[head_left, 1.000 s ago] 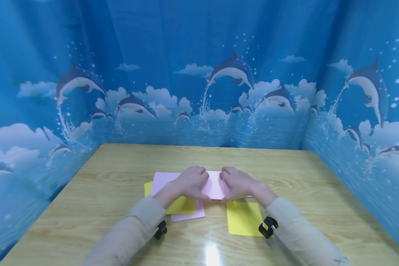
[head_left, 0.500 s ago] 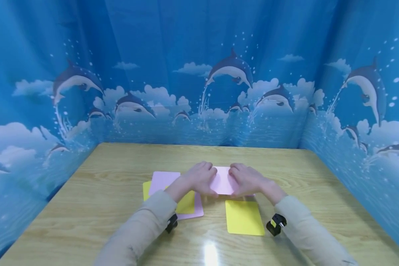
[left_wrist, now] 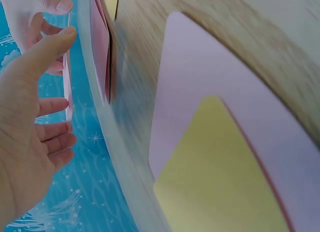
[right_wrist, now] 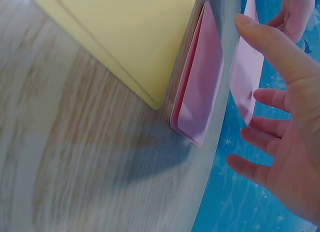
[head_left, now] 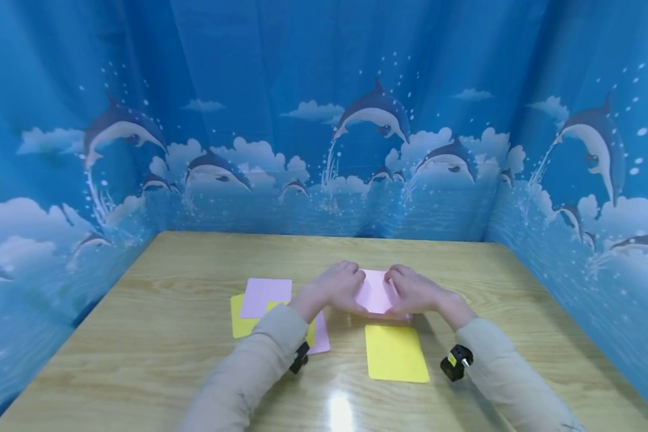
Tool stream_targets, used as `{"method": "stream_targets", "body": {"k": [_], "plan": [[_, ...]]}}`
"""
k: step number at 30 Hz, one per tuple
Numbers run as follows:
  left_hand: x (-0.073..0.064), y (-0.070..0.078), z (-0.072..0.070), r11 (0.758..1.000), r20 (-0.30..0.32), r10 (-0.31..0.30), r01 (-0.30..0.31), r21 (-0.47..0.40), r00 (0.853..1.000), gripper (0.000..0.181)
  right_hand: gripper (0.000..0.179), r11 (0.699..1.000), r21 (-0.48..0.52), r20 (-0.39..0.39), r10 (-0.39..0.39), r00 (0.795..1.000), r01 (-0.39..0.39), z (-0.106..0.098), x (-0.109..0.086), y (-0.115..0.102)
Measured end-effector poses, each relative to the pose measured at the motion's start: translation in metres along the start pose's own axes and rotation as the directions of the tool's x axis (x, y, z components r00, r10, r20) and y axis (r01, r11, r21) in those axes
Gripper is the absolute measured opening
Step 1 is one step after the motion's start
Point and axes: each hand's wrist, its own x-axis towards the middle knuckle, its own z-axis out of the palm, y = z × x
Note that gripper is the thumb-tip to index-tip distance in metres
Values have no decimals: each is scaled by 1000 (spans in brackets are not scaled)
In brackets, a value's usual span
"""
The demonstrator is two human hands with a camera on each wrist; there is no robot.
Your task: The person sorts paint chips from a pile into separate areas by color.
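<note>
Both hands hold a pale pink card (head_left: 375,289) up over the table, one at each side of it. My left hand (head_left: 339,288) grips its left side, thumb at the near edge and fingers at the far edge. Opposite it, the right hand (head_left: 417,290) grips the right side in the same way. Edge-on, the card (left_wrist: 68,86) looks thin in the left wrist view. Below it lies a small stack of pink cards (right_wrist: 202,86), its layers slightly parted, and the hands partly hide this stack in the head view.
Nearer the person lies a yellow card (head_left: 396,354), with a second layer showing in the right wrist view. Left of the hands, pink (head_left: 266,297) and yellow cards (head_left: 242,325) overlap, partly under the left forearm. A blue dolphin curtain (head_left: 324,204) surrounds the wooden table (head_left: 205,258).
Both hands have carried the pink card to the right and slightly farther away. The overlapping cards at the left are more exposed, as is the pink stack's near edge.
</note>
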Motion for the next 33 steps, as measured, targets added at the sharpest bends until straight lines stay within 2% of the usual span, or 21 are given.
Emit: {"method": "stream_targets", "body": {"k": [7,15,19,27,33], "plan": [[12,7,8,1000,14,-8,8,-8,1000,78,65,999,37,17,32,999,-33,2,-3,9],[25,14,16,998,59,-40,42,-38,997,80,78,985,67,129,148,981,-157,9,-4,18],[28,16,18,997,89,-63,67,-46,994,80,76,987,62,138,139,981,-149,12,-5,21],[32,21,21,997,105,-59,64,-41,993,73,74,987,85,160,125,979,-140,15,-6,25],[30,22,20,995,152,-70,79,-54,986,72,75,976,80,206,183,961,-203,17,-3,25]]}}
